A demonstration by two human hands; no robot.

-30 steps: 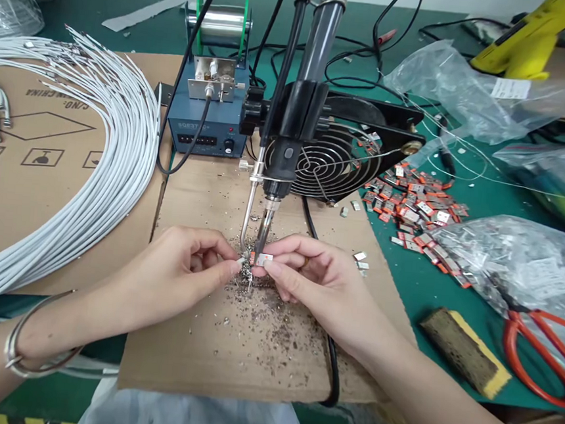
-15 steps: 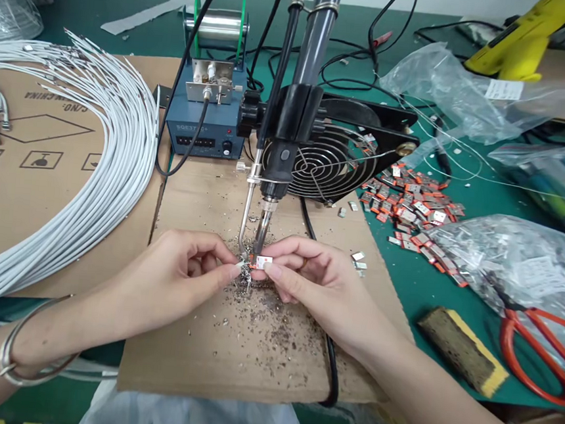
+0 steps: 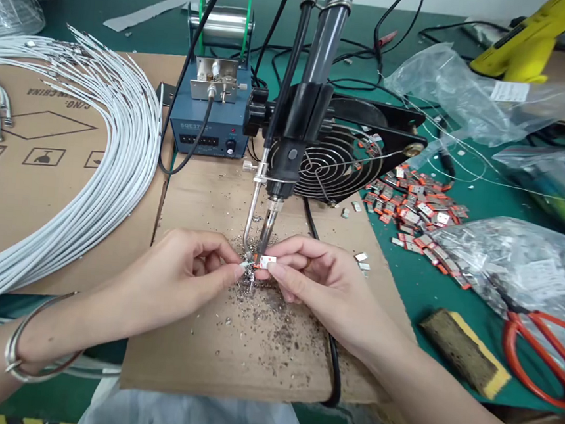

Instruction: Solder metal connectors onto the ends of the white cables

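Note:
Between thumb and fingers, my right hand pinches a small metal connector with an orange end. My left hand is closed on the tip of a white cable, whose end meets the connector's orange side. Right above that joint is the tip of a soldering iron hanging from a black stand, with a thin metal solder guide tube on its left. Solder bits lie scattered on the cardboard below.
A bundle of white cables curves at the left. Behind stand a blue solder feeder and a black fan. To the right are piled orange connectors, a plastic bag, a sponge and red-handled scissors.
The whole view has shifted slightly, with things appearing a little further right. Both hands keep their grips, and the cable end and connector remain at the iron tip.

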